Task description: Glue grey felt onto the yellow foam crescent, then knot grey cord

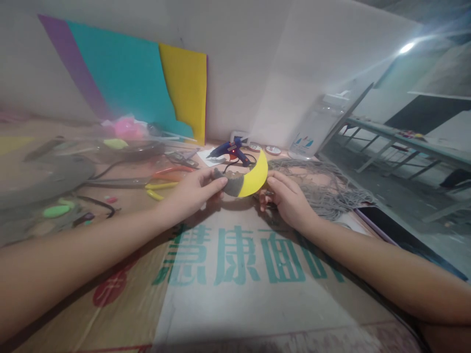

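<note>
**Yellow crescent held at centre, grey fibre over its left end**

Clock directions run from the middle of the view. A printed cardboard sheet covers the near counter, spreading widest at 6 o'clock. Turquoise, purple and yellow sheets lean against the wall at 10 to 11 o'clock. A loose heap of grey yarn lies at 3 o'clock, with a clear bottle beyond it at 2 and a dark phone-like slab at 4.

The left hand pinches the crescent's grey end, thumb on the front. The right hand is half curled at the outer edge of the yellow part; whether it grips the edge or a strand behind it, I cannot tell. A blue glue gun sits at 12 o'clock, just beyond the crescent, a small red light showing.

The step in hand appears to be covering the crescent with yarn. To do it well, I would support the curve from behind without bending it, butt each strand closely against the grey boundary, keep the glue thin, press along the whole strand and keep fingertips off fresh glue.
</note>
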Demonstrator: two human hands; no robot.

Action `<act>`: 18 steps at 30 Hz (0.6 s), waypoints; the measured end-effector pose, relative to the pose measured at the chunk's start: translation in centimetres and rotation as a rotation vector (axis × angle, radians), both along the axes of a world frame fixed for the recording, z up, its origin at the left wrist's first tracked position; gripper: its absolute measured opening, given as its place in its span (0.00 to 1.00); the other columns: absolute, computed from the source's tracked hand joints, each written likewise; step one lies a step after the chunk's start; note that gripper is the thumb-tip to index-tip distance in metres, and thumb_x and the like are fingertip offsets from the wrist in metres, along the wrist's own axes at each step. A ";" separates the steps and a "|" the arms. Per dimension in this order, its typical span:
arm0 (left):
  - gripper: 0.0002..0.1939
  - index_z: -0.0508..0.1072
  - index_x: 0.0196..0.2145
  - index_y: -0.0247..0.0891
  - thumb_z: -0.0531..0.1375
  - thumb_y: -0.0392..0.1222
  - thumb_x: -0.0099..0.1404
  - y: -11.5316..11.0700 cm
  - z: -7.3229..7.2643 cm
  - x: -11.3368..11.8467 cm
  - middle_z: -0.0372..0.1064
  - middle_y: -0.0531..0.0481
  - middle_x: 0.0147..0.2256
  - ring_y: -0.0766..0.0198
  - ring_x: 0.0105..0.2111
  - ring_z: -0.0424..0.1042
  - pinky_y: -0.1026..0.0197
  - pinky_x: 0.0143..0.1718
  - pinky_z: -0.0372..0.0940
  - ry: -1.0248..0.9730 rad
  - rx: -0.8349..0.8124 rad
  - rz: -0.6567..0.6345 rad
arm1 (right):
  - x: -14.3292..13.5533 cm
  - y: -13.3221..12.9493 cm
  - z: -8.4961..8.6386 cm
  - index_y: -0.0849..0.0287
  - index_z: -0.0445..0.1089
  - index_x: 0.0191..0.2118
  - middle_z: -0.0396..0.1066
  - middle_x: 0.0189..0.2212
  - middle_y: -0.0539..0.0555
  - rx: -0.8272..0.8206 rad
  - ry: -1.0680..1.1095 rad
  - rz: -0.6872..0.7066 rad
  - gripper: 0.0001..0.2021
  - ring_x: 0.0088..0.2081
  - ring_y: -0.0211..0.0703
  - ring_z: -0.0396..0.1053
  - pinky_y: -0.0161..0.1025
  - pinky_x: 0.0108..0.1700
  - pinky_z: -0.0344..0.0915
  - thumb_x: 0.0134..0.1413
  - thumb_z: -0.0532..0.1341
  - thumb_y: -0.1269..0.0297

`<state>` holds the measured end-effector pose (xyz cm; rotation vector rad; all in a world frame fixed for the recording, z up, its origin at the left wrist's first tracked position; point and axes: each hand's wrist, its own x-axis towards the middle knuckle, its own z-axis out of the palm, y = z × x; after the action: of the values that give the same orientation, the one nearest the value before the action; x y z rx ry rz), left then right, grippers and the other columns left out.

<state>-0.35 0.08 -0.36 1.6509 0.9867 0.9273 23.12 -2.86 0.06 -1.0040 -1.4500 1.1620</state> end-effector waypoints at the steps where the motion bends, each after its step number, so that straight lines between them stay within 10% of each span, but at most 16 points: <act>1: 0.18 0.68 0.35 0.37 0.60 0.56 0.65 -0.1 0.0 0.0 0.70 0.53 0.27 0.69 0.23 0.66 0.69 0.18 0.56 0.025 0.001 0.004 | 0.0 0.0 0.0 0.59 0.67 0.34 0.69 0.24 0.47 0.003 -0.031 -0.009 0.12 0.20 0.33 0.66 0.31 0.22 0.66 0.58 0.60 0.54; 18: 0.16 0.71 0.39 0.38 0.63 0.53 0.60 -1.8 0.6 0.6 0.73 0.49 0.38 0.58 0.39 0.71 0.57 0.41 0.64 0.353 0.465 -0.022 | -1.3 -1.9 1.2 0.60 0.67 0.32 0.70 0.21 0.48 0.156 -0.451 -0.047 0.13 0.18 0.31 0.63 0.29 0.20 0.61 0.61 0.58 0.56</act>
<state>0.29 -1.71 0.27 2.2704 1.0315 0.9143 21.87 -4.77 1.21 -1.2327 -1.8266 0.8016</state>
